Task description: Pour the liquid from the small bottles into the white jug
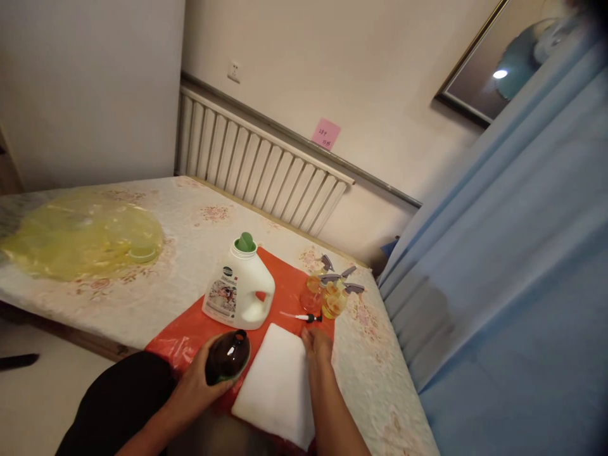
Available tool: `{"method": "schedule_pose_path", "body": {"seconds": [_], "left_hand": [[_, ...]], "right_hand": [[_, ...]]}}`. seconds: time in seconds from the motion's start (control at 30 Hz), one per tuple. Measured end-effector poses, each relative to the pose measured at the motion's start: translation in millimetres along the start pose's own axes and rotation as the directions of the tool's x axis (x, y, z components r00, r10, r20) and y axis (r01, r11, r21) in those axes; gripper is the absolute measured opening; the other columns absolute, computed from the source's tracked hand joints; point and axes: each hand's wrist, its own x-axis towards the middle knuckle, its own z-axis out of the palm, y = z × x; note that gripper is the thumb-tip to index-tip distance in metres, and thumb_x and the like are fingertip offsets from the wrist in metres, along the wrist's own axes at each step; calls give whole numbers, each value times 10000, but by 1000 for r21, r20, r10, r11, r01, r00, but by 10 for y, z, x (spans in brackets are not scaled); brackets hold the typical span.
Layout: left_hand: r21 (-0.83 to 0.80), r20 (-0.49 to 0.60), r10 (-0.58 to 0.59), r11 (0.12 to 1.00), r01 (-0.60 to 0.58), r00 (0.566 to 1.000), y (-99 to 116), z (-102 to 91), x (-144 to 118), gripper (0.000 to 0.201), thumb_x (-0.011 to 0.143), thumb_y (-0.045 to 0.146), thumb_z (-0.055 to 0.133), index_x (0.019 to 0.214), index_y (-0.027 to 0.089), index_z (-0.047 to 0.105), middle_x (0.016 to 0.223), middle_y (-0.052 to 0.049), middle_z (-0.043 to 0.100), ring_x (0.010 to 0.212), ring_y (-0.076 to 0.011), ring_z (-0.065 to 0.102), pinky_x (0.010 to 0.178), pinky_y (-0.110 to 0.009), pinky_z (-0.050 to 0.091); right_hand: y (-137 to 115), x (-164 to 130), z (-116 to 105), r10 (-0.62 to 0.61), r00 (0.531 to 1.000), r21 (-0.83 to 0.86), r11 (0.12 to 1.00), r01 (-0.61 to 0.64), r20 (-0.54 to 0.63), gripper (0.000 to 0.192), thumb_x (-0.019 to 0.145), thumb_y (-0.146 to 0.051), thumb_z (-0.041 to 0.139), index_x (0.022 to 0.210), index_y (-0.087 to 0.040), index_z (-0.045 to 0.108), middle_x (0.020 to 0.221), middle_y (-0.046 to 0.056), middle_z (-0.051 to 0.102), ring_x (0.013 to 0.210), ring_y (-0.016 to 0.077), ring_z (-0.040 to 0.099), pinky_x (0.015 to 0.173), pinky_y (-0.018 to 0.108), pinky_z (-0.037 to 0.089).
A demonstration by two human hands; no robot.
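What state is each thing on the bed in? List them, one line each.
Left hand: closed around the dark bottle.
Dark bottle: held, tilted, over the red sheet.
Right hand: resting on the white cloth's far edge.
White cloth: folded, lying flat.
White jug: upright, green cap on.
Spray bottles: upright, clustered together, part full of yellow liquid.
Pump tube: lying loose on the red sheet.

- cream walls, white socket (pixel 233 71) far left
- white ribbed radiator (pixel 259 166) along far wall, pink sticky note (pixel 325 133) above it
- floral bed cover (pixel 156 253) across the middle
- blue curtain (pixel 513 253) right
- framed picture (pixel 503 63) far right, lamp glare in it
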Motion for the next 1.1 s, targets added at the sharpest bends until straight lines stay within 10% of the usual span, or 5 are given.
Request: {"method": "schedule_pose_path", "body": {"seconds": [0.13,0.33,0.6,1.1], "left_hand": [[9,-30,-20,1000,20,999,39,-4,-13,771,655,363,721,1323,170,388,1359,-151,552,1252,-323,547,1071,-486,446],[59,-61,37,998,-33,997,59,-18,0,773,648,370,722,1316,150,401,1355,-173,540,1256,-334,526,1092,-523,401],[88,-102,33,996,-24,994,46,-3,15,783,637,368,731,1316,159,402,1341,-167,547,1245,-338,533,1082,-522,413],[175,-69,56,984,-43,996,0,289,181,779,683,419,722,1323,168,354,1340,-177,545,1246,-329,553,1080,-519,433]], "right_hand": [[102,-258,-70,139,990,-115,984,-134,34,257,940,-320,599,1124,-142,605,1057,59,657,856,174,663,743,352,571],[212,-725,-117,-36,997,-276,960,52,62,131,772,-233,619,863,-145,654,645,-23,649,451,123,563,438,225,422],[295,-953,-199,-312,934,-460,813,357,172,147,807,-232,558,844,-218,700,841,55,720,776,226,640,738,321,477],[388,-986,-224,-435,860,-533,678,507,266,209,883,-150,478,873,-231,671,811,47,674,729,218,638,688,307,485]]}}
